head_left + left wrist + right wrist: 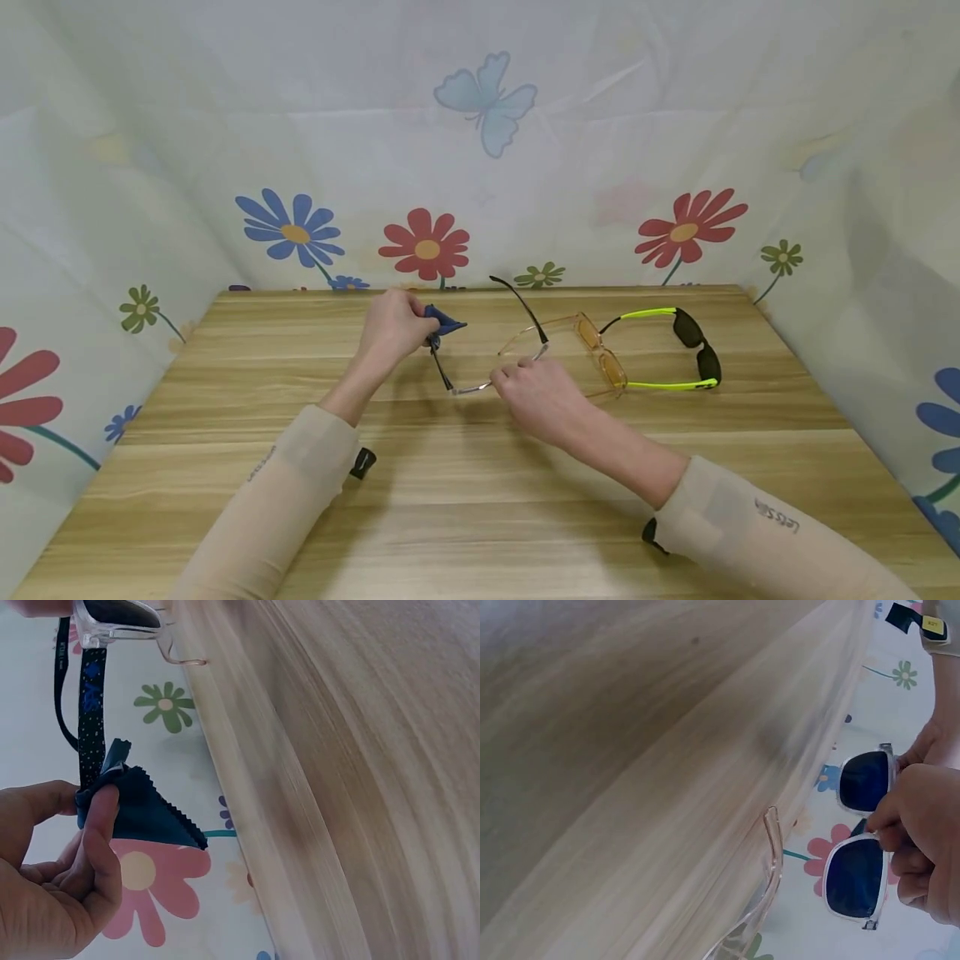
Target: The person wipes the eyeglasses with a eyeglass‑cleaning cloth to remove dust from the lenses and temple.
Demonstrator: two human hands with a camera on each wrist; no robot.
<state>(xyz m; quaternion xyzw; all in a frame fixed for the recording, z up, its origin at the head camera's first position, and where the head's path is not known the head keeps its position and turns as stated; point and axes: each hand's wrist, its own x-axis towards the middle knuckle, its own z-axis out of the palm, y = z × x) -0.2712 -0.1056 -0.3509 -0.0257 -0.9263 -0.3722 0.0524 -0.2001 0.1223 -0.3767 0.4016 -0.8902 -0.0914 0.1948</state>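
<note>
Sunglasses with a clear front frame, dark blue lenses point(855, 877) and dark temples are held up above the table. My right hand point(540, 396) pinches them at the bridge, between the two lenses. A dark blue cloth point(146, 814) with a zigzag edge is folded around the end of the speckled left temple point(92, 712). My left hand point(396, 325) pinches cloth and temple tip together between thumb and fingers. The other temple point(521, 307) sticks out away from me, untouched. In the head view, my right hand hides part of the front frame.
Orange-tinted glasses point(612, 368) lie on the wooden table point(465, 500) just beyond my right hand. Right of them, touching or nearly so, are black-lensed sunglasses with neon yellow temples point(671, 385). A flower-printed curtain point(525, 192) stands behind the table and along its sides.
</note>
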